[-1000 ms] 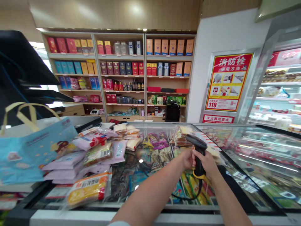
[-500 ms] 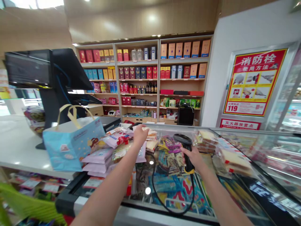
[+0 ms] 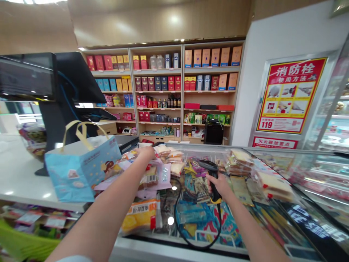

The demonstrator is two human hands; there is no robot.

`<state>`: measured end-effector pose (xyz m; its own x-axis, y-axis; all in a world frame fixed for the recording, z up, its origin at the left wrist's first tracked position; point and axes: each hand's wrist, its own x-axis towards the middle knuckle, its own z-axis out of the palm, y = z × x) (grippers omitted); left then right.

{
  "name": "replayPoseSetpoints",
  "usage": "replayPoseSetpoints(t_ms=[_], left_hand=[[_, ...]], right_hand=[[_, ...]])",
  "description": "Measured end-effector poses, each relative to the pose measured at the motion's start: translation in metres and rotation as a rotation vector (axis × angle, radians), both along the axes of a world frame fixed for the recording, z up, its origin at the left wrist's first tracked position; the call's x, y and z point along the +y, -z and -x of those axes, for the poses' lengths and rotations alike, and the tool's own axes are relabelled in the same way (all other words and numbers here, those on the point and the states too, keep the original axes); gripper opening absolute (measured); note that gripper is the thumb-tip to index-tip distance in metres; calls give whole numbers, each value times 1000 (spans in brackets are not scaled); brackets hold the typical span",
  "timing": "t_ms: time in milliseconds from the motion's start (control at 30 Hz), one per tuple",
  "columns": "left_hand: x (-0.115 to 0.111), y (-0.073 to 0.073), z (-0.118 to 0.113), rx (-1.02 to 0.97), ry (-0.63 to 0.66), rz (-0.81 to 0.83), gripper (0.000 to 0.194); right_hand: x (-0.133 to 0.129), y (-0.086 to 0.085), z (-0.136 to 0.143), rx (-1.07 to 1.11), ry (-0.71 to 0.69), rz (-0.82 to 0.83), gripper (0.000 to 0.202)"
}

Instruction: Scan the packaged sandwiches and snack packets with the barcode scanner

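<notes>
My right hand (image 3: pixel 219 183) is wrapped round the handle of a black barcode scanner (image 3: pixel 208 165), held above the glass-topped chest. A black cable (image 3: pixel 176 214) loops down from the scanner's handle. My left hand (image 3: pixel 146 154) is over a pile of packaged bread at the left of the glass; its fingers are hidden, so a grip cannot be made out. Beneath and beside it lie pale purple packets (image 3: pixel 165 174) and a brown bread pack with a barcode (image 3: pixel 149 178). A yellow bread bag (image 3: pixel 140 214) lies nearer me, and wrapped sandwiches (image 3: pixel 177 168) sit just right of my left hand.
A blue paper bag (image 3: pixel 71 171) with cream handles stands on the white counter (image 3: pixel 16 182), before a black checkout screen (image 3: pixel 25 76). More wrapped sandwiches (image 3: pixel 275 185) lie on the right of the glass. Shelves (image 3: pixel 160 71) of boxes and bottles line the back.
My left hand has moved left and slightly down from beside the sandwiches. The yellow bread bag and the barcoded bread pack now show more fully. My right hand still holds the scanner.
</notes>
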<state>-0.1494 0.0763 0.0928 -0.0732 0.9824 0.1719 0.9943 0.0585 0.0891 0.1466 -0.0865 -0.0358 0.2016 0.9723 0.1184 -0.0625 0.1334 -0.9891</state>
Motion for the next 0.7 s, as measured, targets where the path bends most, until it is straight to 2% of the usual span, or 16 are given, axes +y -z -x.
replayPoseSetpoints(t_ms=[67,133,233,333,500,700], left_hand=[[-4,3,-3,40,3,47,61],[-10,8,-7,42,67,63,62],[-21,17,-13,-2,164,9,68],[-27,27,-20,-17,172,18,73],[-21,32,-28,-71,179,125,50],[-13,39,-36,-111,79,79,29]], right_hand=[[-2,-2,0,8,-6,-10,33],[-4,-6,1,8,-16,-16,32],[-6,-11,3,8,-14,-20,36],[-8,-15,4,28,-10,-18,38],[-10,-18,6,50,-13,-12,37],[-7,-15,5,60,-10,12,34]])
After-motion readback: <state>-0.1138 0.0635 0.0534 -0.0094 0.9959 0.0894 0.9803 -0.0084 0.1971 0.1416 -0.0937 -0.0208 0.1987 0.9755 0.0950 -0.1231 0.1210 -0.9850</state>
